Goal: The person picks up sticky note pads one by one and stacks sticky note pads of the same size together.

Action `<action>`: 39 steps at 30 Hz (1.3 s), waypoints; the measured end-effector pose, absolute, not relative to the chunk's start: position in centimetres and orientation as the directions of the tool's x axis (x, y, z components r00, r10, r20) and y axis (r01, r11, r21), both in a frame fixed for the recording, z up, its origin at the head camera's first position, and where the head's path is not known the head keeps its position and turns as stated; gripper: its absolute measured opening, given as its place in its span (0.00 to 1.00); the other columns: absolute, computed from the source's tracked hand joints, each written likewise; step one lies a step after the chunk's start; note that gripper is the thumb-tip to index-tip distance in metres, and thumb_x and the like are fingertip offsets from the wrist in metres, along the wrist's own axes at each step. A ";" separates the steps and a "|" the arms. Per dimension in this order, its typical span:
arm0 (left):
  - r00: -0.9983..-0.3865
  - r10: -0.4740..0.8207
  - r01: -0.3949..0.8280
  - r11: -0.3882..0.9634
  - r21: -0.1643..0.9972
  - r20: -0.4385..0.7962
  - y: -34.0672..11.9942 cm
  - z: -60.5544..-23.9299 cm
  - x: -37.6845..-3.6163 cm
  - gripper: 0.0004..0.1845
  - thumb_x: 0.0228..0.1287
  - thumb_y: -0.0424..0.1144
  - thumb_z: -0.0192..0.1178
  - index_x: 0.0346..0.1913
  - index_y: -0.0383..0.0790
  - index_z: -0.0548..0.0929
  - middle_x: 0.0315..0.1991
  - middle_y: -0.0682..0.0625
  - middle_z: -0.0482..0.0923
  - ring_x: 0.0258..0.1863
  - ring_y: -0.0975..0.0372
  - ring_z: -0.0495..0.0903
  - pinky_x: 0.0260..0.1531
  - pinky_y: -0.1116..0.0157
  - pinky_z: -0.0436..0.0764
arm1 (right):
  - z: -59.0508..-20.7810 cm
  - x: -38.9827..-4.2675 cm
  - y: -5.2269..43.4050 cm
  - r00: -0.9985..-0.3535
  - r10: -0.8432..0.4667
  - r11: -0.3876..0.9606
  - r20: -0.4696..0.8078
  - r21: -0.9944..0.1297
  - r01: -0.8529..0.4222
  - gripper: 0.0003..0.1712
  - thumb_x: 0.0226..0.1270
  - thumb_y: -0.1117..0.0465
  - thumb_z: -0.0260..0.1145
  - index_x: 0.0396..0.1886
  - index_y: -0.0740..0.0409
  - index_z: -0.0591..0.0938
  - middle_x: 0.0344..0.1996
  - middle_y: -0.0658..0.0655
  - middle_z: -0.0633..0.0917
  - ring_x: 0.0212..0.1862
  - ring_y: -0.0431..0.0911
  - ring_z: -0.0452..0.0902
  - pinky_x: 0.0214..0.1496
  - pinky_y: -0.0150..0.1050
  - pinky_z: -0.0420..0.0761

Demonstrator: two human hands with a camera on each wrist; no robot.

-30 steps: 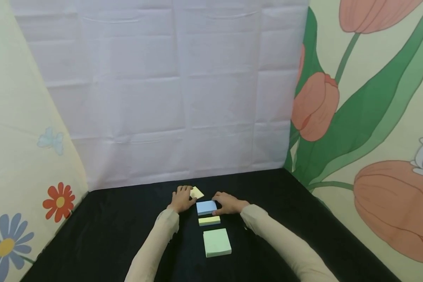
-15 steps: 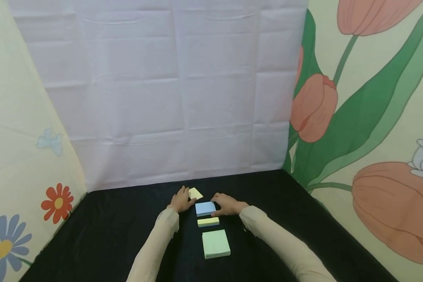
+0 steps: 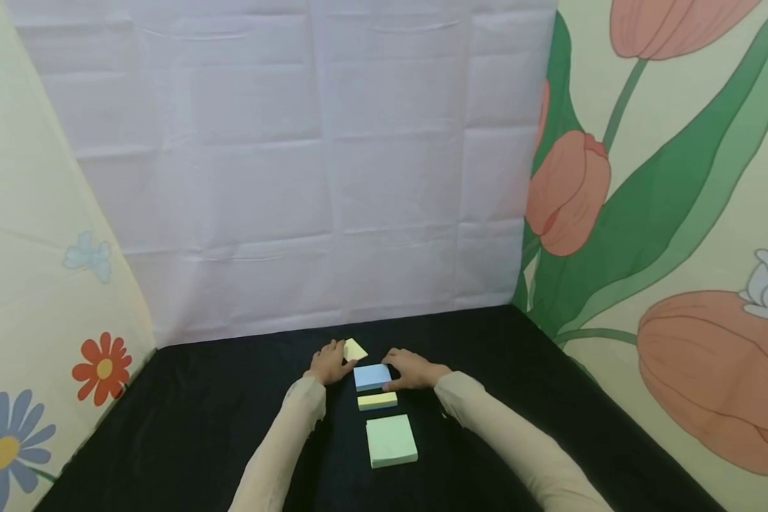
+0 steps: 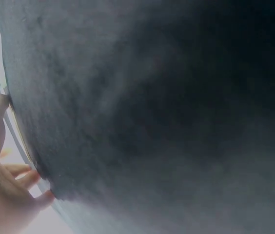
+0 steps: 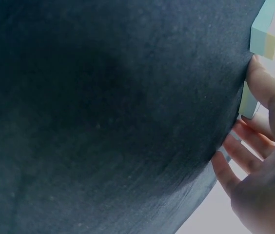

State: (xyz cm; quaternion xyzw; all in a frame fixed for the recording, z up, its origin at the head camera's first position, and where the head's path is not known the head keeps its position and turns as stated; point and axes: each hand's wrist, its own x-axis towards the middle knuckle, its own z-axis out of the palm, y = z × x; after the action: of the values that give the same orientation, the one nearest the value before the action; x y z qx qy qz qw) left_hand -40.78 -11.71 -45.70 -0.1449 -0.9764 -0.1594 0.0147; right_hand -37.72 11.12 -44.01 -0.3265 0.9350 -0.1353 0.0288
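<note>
In the head view, sticky note pads stand in a line on the black tabletop. My left hand (image 3: 328, 363) holds the farthest one, a pale yellow pad (image 3: 356, 349), from its left side, thumb at the near edge and fingers covering its left part. My right hand (image 3: 414, 369) spans the right end of a light blue pad (image 3: 370, 375), thumb at the near corner and fingers at the far one. In the right wrist view, that blue pad (image 5: 250, 103) shows between thumb and forefinger. A narrow yellow-and-blue pad (image 3: 377, 401) lies just nearer.
Closest to me lies a larger square pale green pad (image 3: 392, 441). A white cloth backdrop (image 3: 333, 178) rises behind the black tabletop (image 3: 230, 398). Flower-printed cloths flank it: daisies (image 3: 104, 368) on the left, tulips (image 3: 569, 192) on the right.
Both hands and the pads keep their places on the table. Only the head view shifts slightly.
</note>
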 end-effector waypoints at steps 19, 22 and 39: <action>-0.958 0.254 0.282 0.924 0.258 0.136 -11.5 -45.1 -41.0 0.34 0.67 0.50 0.64 0.65 0.29 0.68 0.58 0.34 0.72 0.57 0.43 0.71 0.54 0.43 0.70 | -44.5 -38.5 11.2 -0.794 -0.608 0.762 0.017 -0.268 -0.589 0.33 0.64 0.48 0.72 0.61 0.64 0.77 0.57 0.60 0.75 0.57 0.52 0.72 0.60 0.48 0.72; -0.959 0.236 0.271 0.926 0.263 0.154 -11.6 -45.1 -41.1 0.35 0.64 0.51 0.67 0.63 0.30 0.70 0.55 0.34 0.73 0.55 0.44 0.71 0.52 0.42 0.70 | -44.5 -38.5 11.2 -0.793 -0.609 0.760 0.023 -0.271 -0.591 0.33 0.64 0.48 0.72 0.61 0.64 0.77 0.57 0.60 0.76 0.57 0.53 0.72 0.59 0.48 0.72; -0.998 0.058 0.064 0.936 0.347 0.027 -11.2 -44.5 -41.0 0.41 0.55 0.58 0.72 0.56 0.24 0.75 0.46 0.31 0.66 0.47 0.42 0.71 0.46 0.37 0.72 | -44.7 -38.5 11.1 -0.799 -0.601 0.766 0.025 -0.269 -0.584 0.32 0.63 0.48 0.72 0.60 0.64 0.77 0.56 0.59 0.76 0.57 0.52 0.73 0.59 0.48 0.73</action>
State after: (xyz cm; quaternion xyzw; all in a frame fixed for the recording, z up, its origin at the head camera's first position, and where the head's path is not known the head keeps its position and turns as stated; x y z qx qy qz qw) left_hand -40.96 -11.19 -44.52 -0.0310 -0.9838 -0.1766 0.0081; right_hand -38.47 11.13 -44.67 -0.3155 0.9391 -0.1324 0.0314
